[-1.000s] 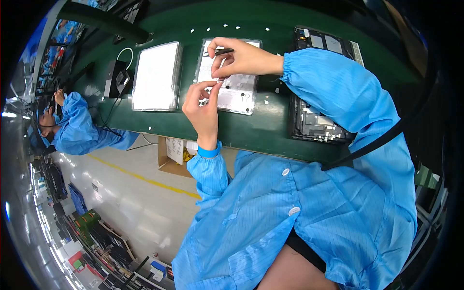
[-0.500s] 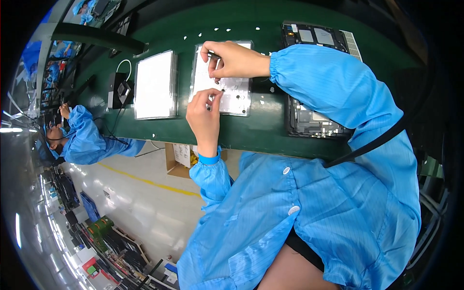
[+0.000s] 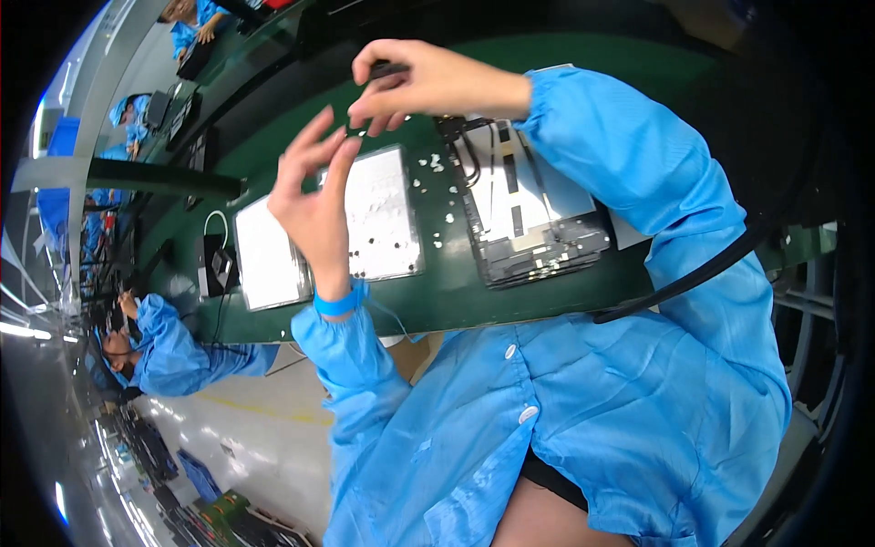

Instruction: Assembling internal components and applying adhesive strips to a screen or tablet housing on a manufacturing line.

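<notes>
My right hand is closed above the bench, with a short dark tool held across its fingers; its exact kind does not show. Just below it, my left hand has thumb and a fingertip drawn together, the other fingers raised. The fingertips of both hands nearly meet, and whatever tiny thing lies between them is too small to make out. Under the hands lies a white flat panel with several small black dots along its near part. Right of it sits an opened laptop base, partly behind my right sleeve.
A second white panel lies to the left, beside a black box with a white cable. Small white scraps dot the green bench. A co-worker in blue sits at the far left. A black strap crosses my right side.
Both hands have risen off the white panel and come together higher up, toward the left. The view has shifted, showing more of the laptop base.
</notes>
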### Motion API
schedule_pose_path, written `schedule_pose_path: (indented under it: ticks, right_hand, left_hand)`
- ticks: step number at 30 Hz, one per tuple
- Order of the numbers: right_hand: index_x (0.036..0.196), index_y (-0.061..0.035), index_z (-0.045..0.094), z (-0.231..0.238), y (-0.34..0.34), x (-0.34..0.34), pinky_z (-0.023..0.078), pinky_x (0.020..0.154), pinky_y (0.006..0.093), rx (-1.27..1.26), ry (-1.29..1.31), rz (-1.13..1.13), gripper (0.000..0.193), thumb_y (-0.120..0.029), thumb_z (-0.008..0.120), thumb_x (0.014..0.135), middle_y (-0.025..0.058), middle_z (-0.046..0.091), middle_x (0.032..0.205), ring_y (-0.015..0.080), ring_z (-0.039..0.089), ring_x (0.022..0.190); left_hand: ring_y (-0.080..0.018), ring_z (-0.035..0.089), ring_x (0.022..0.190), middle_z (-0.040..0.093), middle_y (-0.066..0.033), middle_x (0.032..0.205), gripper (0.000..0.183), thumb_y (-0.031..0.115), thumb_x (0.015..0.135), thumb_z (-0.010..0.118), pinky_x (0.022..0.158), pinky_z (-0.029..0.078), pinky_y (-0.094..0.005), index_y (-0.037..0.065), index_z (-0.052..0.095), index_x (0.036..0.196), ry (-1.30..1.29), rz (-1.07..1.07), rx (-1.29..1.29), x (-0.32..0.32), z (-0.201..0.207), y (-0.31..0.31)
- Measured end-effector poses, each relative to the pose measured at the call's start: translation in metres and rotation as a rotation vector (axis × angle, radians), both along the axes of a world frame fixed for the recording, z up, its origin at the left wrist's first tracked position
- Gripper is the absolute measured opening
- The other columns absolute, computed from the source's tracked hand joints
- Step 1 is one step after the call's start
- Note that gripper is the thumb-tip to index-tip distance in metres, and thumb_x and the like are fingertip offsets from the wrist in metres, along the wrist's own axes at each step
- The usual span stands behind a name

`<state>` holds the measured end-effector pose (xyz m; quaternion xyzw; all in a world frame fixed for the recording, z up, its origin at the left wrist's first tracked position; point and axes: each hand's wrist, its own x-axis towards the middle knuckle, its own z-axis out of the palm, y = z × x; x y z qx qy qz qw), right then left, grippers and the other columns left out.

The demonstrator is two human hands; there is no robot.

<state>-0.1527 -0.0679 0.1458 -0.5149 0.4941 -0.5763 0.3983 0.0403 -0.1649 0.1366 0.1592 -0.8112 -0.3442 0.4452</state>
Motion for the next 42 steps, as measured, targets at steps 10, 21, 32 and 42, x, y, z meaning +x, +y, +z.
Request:
schedule_pose_path:
  ticks: [10,21,32,42]
  right_hand:
    - [0.112,-0.0084,0.051,-0.018,0.1,-0.077,0.056,0.087,0.0254,-0.032,-0.043,-0.329,0.035,-0.025,0.074,0.092,0.0119,0.073,0.102,0.0165,0.071,0.092]
    - [0.12,-0.0125,0.043,-0.122,0.132,-0.089,0.047,0.101,0.0347,-0.123,0.161,-0.553,0.041,-0.01,0.072,0.091,0.0117,0.062,0.134,0.0219,0.056,0.128]
    - [0.128,-0.0121,0.04,-0.131,0.125,-0.077,0.046,0.101,0.0371,-0.165,0.019,-0.55,0.051,-0.01,0.073,0.088,0.0137,0.059,0.135,0.0243,0.062,0.116]
    - [0.143,-0.0183,0.037,-0.115,0.132,-0.071,0.035,0.114,0.0368,0.037,-0.158,-0.45,0.055,-0.01,0.064,0.096,0.0087,0.042,0.154,0.0244,0.046,0.135]
  left_hand:
    - [-0.0202,0.07,0.093,0.071,-0.0076,0.112,0.013,0.004,0.078,0.08,0.077,0.054,-0.0309,0.005,0.078,0.091,0.074,-0.277,-0.25,-0.125,0.001,0.04]
    - [-0.0142,0.064,0.069,0.069,-0.0066,0.102,0.008,0.004,0.081,0.077,0.065,0.052,-0.0279,0.0,0.073,0.087,-0.264,-0.429,-0.129,-0.142,-0.043,0.079]
    - [-0.0093,0.063,0.07,0.07,-0.006,0.102,0.01,0.004,0.084,0.076,0.063,0.051,-0.0232,-0.004,0.07,0.086,-0.396,-0.461,-0.241,-0.149,-0.054,0.077]
    - [-0.0223,0.067,0.085,0.07,-0.0068,0.098,0.01,0.008,0.08,0.078,0.074,0.054,-0.0317,0.001,0.072,0.085,-0.389,-0.445,-0.192,-0.146,-0.055,0.076]
